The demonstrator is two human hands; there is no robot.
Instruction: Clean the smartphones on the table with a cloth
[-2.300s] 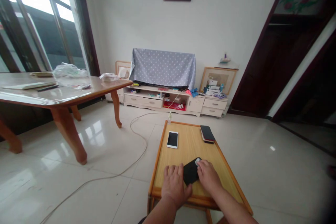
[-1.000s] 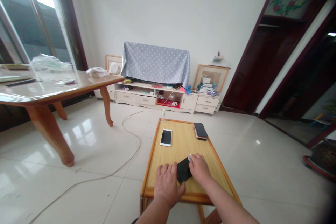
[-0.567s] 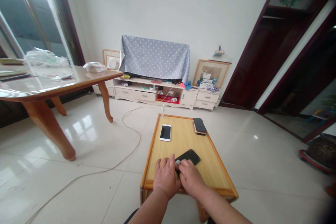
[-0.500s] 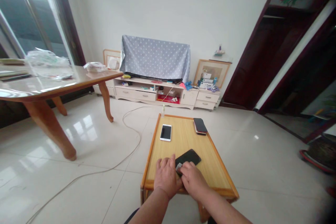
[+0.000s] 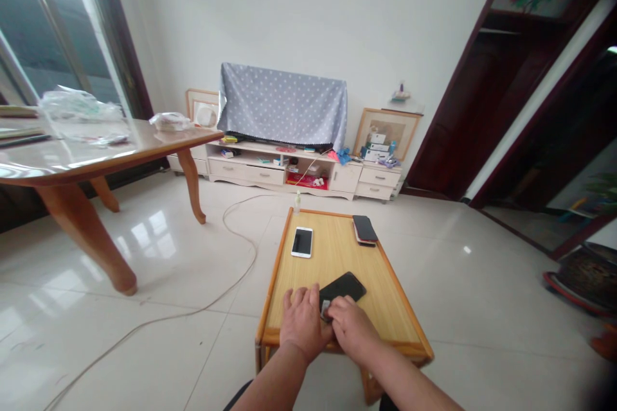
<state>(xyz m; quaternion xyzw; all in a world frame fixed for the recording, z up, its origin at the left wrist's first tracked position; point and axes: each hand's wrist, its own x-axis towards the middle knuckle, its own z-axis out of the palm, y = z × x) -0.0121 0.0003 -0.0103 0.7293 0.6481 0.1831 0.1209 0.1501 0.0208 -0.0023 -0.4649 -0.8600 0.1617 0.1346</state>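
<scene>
A black smartphone (image 5: pixel 349 286) lies slanted on the small wooden table (image 5: pixel 332 257), its near end covered by my hands. My left hand (image 5: pixel 303 320) rests against the phone's left side, fingers stretched out and slightly apart; its thumb side is partly hidden. At the phone's near end, the closed fingers of my right hand (image 5: pixel 353 327) pinch a small whitish piece (image 5: pixel 325 307) against the surface. What this piece is made of cannot be made out. Farther back lie a white phone with a dark screen (image 5: pixel 302 242) and, to the right, a stack of dark phones (image 5: pixel 365 229).
A small clear bottle (image 5: pixel 297 200) stands by the table's far left corner. A cable (image 5: pixel 193 313) runs across the tiled floor on the left. Beyond are a larger wooden table (image 5: pixel 159 141) with plastic bags and a low white cabinet (image 5: pixel 245 173).
The whitish piece under my right fingers has shifted slightly and turned more upright. Both hands stay at the black phone. The whole view has moved a little.
</scene>
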